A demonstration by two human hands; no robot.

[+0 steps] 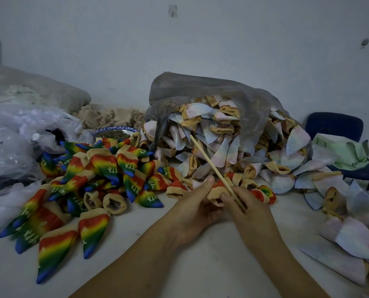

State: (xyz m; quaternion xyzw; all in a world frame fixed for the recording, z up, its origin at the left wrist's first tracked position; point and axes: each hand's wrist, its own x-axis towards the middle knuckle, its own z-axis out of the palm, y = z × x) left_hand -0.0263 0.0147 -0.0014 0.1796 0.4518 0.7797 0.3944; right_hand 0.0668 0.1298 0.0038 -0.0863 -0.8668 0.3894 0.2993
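Note:
My left hand [195, 208] grips a small fabric cone piece [218, 190] with a tan cuff and a red edge, just above the white table [200, 265]. My right hand [250, 214] holds a thin wooden stick [209, 161] that slants up and to the left; its lower end lies between my fingers against the fabric piece. Most of the piece is hidden between my hands.
A heap of rainbow-printed cones [97, 181] covers the table's left. A grey plastic bag [222, 97] spills pale inside-out cones [233, 143] behind and to the right. Clear plastic bags [18, 136] lie far left, a bowl [114, 132] behind, a blue chair [338, 130] at right.

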